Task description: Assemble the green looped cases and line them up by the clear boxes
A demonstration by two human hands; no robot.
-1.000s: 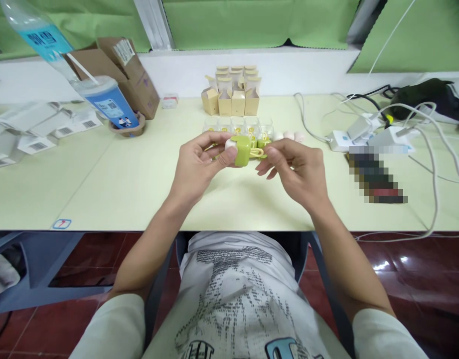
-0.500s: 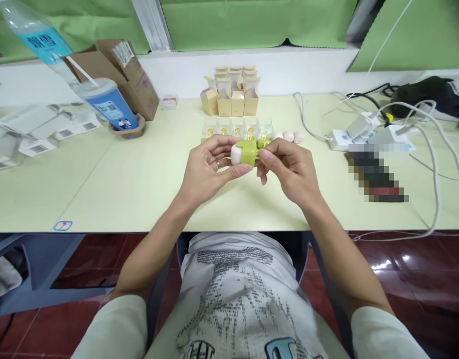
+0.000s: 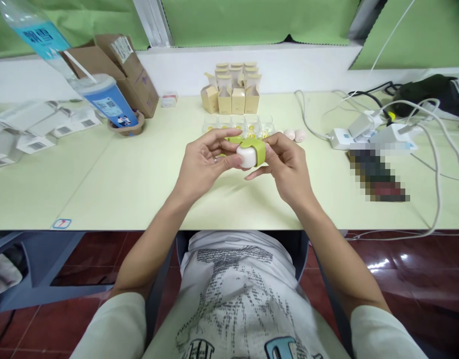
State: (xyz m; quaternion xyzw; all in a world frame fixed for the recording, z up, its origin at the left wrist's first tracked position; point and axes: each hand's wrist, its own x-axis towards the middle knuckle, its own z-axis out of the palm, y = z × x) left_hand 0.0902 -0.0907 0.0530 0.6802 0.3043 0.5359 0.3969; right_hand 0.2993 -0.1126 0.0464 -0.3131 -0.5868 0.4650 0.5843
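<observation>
Both hands meet above the middle of the pale table (image 3: 120,184), holding one small green case with a white rounded end (image 3: 250,153). My left hand (image 3: 201,164) pinches its left side with thumb and fingers. From the right, my right hand (image 3: 287,167) wraps the green part. The white end faces me. Just behind the hands stands a row of small clear cases with yellow inserts (image 3: 247,125), and a few pinkish white pieces (image 3: 294,134) lie to their right.
Small tan cartons (image 3: 232,92) stand in a cluster at the back. A blue cup in a holder (image 3: 109,104), a tilted water bottle (image 3: 35,35) and a brown box (image 3: 132,70) sit back left, white boxes (image 3: 31,129) far left. Chargers and cables (image 3: 367,132) crowd the right.
The green case has been turned between my hands so its white end now faces me, and my right hand has closed further around it. The yellow strap seen earlier is hidden.
</observation>
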